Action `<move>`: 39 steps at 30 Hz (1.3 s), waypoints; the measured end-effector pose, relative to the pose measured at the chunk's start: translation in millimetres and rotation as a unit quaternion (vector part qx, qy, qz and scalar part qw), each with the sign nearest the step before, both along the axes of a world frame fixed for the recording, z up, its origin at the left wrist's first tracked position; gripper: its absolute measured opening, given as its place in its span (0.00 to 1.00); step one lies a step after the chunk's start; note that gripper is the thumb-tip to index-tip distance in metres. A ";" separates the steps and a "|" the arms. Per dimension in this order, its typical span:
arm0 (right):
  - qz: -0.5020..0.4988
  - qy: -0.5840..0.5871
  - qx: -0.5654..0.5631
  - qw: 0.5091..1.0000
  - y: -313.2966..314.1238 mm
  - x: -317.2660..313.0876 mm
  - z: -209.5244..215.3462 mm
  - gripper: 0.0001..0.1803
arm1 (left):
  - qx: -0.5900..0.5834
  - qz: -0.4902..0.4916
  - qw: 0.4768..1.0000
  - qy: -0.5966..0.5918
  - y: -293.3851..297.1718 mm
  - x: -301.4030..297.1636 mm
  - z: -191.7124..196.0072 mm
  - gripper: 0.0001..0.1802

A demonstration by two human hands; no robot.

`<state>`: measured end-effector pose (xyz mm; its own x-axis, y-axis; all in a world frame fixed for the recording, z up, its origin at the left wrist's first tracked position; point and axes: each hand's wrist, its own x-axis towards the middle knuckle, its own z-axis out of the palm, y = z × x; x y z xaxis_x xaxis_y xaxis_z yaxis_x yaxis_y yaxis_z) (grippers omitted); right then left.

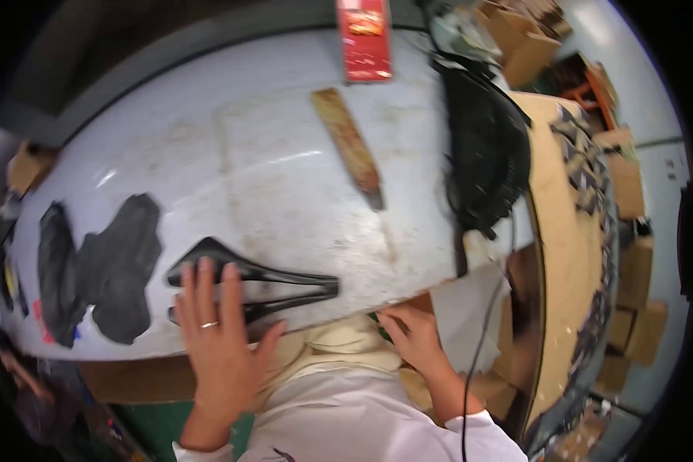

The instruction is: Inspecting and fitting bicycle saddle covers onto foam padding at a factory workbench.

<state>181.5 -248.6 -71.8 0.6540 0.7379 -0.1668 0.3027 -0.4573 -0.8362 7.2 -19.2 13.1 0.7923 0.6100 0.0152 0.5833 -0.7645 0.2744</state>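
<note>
White worktable (285,154) filling most of the view, scuffed and stained, bending with the lens. To the far right, a black dish-shaped thing (485,162) with a cord (481,346) trailing down toward the near edge; kind hard to make out. Beyond it, a tan board (562,231) and stacked cardboard boxes (631,308), blurred at the rim. At the left, two flat black cut pieces (119,266), irregular in outline, lying just beside each other.

Near the table's front edge, a black bicycle saddle shell (262,285), long axis running left to right, broad rear to the left, narrow nose pointing right, a slot down its middle. Left hand (219,339) laid flat over the broad end, fingers (205,285) spread and straight, pressing rather than gripping; ring on one finger. Part of the shell's rear hidden under that hand.

Farther off, a wooden-handled tool (350,146) lying slantwise, dark tip toward the near side. Red carton (364,38) at the far edge, top cut off.

Right hand (412,335) below the table edge, fingers curled against cream cloth (339,346); whether anything held, cannot tell.
</note>
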 end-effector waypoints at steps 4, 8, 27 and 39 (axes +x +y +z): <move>-0.087 0.017 -0.026 0.996 -36.6 11.7 -31.6 0.06 | -0.025 -0.069 0.995 -0.062 8.4 3.1 -1.8 0.37; -0.121 0.056 -0.048 0.990 -50.9 13.8 -42.1 0.09 | -0.024 -0.114 0.990 -0.075 11.5 -0.5 -8.6 0.24; 0.146 -0.145 0.245 0.947 30.6 -14.4 25.1 0.12 | -0.046 -0.128 0.972 -0.190 14.0 5.5 -11.8 0.19; 0.305 -0.126 0.388 0.861 166.9 -57.2 95.5 0.08 | 0.174 0.062 0.971 -0.150 149.8 -16.3 -9.7 0.08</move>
